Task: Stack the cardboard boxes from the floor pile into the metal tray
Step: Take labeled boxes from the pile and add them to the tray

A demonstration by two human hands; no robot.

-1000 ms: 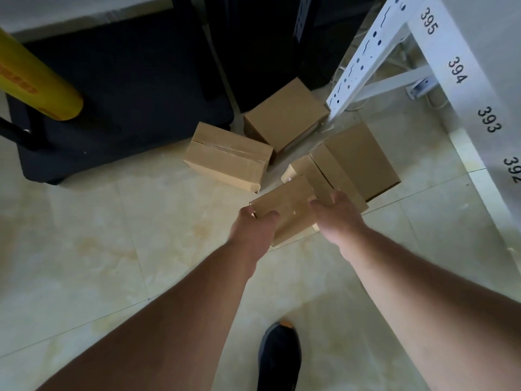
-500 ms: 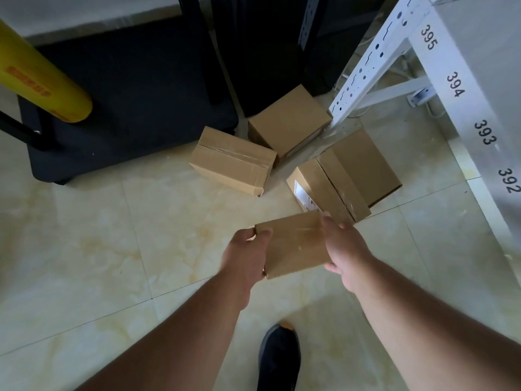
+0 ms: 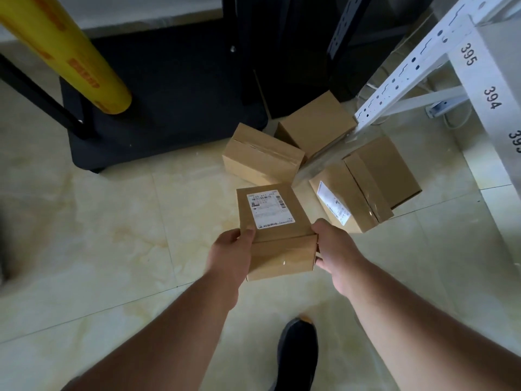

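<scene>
Gripping labelled box [image 3: 275, 230], both hands; tiled floor [image 3: 112, 235] beneath.

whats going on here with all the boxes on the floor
A person holds one labelled cardboard box between the left hand and right hand, lifted clear of the tiled floor. Three more boxes lie in a pile beside a white rack. No metal tray is in view.
</scene>
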